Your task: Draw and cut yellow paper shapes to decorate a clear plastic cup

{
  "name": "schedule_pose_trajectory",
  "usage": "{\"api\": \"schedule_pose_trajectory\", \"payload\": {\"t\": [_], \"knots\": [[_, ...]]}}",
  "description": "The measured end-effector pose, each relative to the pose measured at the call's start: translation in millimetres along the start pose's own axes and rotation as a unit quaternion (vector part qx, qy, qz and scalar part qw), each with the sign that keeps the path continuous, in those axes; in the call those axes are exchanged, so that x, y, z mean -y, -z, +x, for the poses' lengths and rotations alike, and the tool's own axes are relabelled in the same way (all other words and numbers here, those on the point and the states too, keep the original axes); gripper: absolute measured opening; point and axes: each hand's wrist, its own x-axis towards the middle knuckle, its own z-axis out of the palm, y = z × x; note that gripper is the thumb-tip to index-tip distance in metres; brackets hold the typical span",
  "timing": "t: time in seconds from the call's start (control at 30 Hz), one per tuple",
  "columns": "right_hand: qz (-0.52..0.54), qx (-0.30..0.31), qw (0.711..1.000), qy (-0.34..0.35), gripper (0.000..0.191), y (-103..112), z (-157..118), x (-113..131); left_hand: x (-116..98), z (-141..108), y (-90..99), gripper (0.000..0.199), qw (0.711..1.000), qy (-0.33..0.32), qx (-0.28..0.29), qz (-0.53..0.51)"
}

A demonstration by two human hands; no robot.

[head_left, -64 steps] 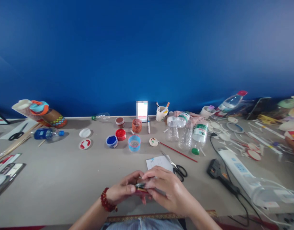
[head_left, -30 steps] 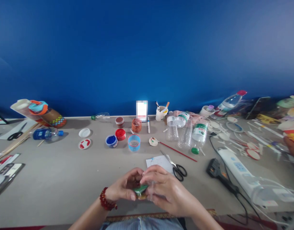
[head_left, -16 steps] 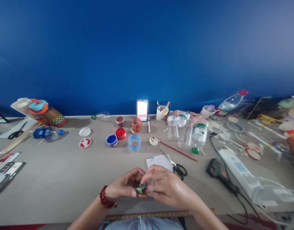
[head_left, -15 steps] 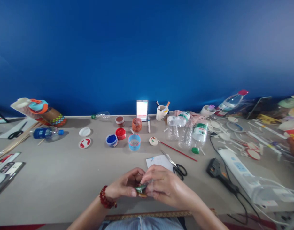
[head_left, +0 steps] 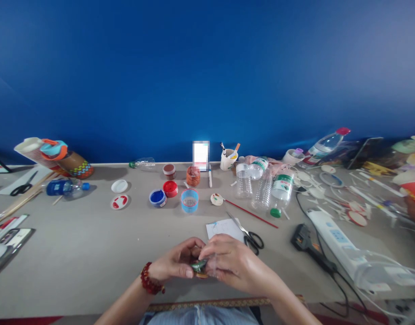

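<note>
Close to the table's front edge, my left hand is closed round a small green object with a yellowish-orange lower edge; its kind is hard to make out. My right hand is closed over the right side of the same object, its fingers covering much of it. Something clear, like thin plastic, shows between the right fingers. Just beyond the right hand lie a white sheet of paper and black-handled scissors, blades pointing away to the left.
Open paint jars, blue and red, stand beyond the hands near a blue-rimmed clear cup. A red paintbrush lies before several plastic bottles. At right are a glue gun and a power strip.
The right hand's fingers have shifted very slightly over the green object. Otherwise nothing on the table has visibly moved.
</note>
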Motion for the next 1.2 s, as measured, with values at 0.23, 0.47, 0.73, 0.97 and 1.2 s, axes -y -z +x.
{"api": "schedule_pose_trajectory", "payload": {"t": [0.23, 0.47, 0.73, 0.97, 1.2], "knots": [[0.009, -0.007, 1.000, -0.002, 0.018, -3, -1, -1, -1, 1, -1.8, 0.054, 1.000, 0.002, 0.002, -0.013], [0.015, 0.006, 1.000, -0.004, 0.018, -2, -1, -4, -1, 1, 0.4, 0.051, 1.000, -0.003, 0.006, -0.012], [0.006, -0.008, 1.000, 0.000, 0.017, -1, 2, -4, 6, -1, 5.2, 0.052, 1.000, 0.003, -0.013, -0.014], [-0.024, -0.068, 0.997, -0.012, 0.010, -5, 12, -15, 6, 1, 14.5, 0.041, 0.999, 0.008, -0.047, -0.025], [-0.036, -0.179, 0.981, -0.070, 0.010, 4, 15, -30, -2, 8, 30.5, 0.041, 0.995, 0.024, -0.062, -0.079]]}}
